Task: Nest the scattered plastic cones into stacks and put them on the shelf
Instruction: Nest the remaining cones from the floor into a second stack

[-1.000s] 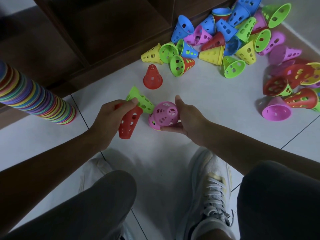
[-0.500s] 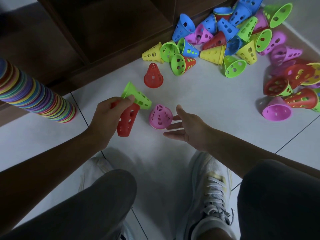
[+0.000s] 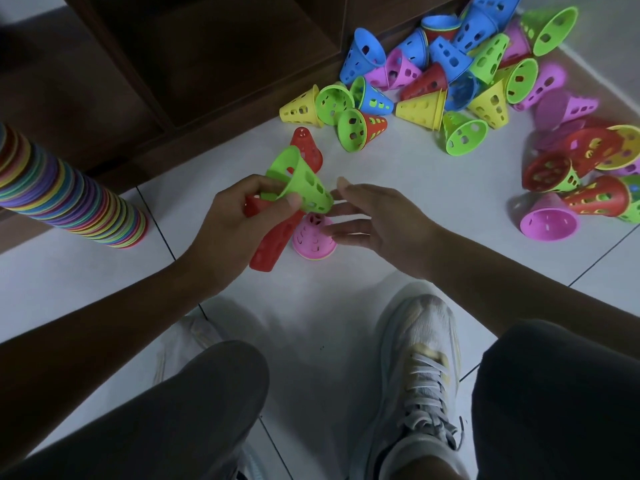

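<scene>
At the far left edge, a tall nested stack of coloured cones [image 3: 69, 202] is leaning out of view, its base sitting on the white tiled floor [image 3: 398, 161] beside the dark wooden shelf [image 3: 207, 57]. Right of it, the left hand [image 3: 239, 223] is gripping two cones at once: a green cone [image 3: 301, 181] is being pinched between thumb and fingers with its wide mouth facing far and left, and a red cone [image 3: 273, 244] is jutting out under the palm toward the near side. Just behind the green one, a lone red cone [image 3: 308, 147] is standing upright on the floor. Below the green cone's narrow end, a pink cone [image 3: 313, 237] is sitting upright on the tile. The right hand [image 3: 377, 220] is hovering beside it with fingers spread and relaxed, holding nothing, fingertips close to the green cone. Farther right, a scattered pile of cones [image 3: 460, 77] is lying against the shelf's foot, trailing toward the right edge.
</scene>
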{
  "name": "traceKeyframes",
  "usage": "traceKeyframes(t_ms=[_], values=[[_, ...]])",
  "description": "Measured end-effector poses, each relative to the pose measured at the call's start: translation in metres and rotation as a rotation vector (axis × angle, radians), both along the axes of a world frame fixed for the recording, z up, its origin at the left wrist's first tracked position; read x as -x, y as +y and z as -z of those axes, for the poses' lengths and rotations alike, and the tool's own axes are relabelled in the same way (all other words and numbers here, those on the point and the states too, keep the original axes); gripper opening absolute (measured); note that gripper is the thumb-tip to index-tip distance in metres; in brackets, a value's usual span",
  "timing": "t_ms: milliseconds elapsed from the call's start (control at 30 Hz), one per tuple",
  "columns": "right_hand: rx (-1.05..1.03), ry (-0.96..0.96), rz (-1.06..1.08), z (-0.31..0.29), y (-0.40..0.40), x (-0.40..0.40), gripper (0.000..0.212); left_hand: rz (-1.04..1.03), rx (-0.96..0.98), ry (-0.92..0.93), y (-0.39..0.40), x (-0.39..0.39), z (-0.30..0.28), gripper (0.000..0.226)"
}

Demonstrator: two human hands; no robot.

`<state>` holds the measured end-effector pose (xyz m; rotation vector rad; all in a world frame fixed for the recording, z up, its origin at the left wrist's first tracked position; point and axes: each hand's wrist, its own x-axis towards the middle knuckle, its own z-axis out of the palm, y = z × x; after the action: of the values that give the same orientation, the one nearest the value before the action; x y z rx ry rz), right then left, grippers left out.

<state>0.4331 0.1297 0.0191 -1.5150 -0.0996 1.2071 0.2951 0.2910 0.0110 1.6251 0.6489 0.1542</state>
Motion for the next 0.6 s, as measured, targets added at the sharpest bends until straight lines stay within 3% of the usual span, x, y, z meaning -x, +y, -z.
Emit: traceKeyframes(t_ms=[100,233,367,500,600], values=[[-0.071,0.042,-0.061,-0.005,0.001,0.0,0.04,0.014,0.001,-0.024,-0.009,-0.003,-0.007,0.048],[-0.142,0.083,-0.036,-0.004,-0.002,0.002,0.037,0.05,-0.027,-0.013,-0.01,-0.005,-0.008,0.043],[-0.116,-0.079,0.046,0.001,-0.006,0.002,0.035,0.039,-0.094,0.014,-0.009,-0.002,-0.005,0.044],[-0.09,-0.287,0.179,0.003,-0.01,-0.005,0.023,-0.036,-0.194,0.048,-0.007,0.002,0.0,0.067],[-0.068,-0.44,0.254,0.0,-0.015,-0.01,0.019,-0.107,-0.162,0.1,-0.004,0.006,0.004,0.08]])
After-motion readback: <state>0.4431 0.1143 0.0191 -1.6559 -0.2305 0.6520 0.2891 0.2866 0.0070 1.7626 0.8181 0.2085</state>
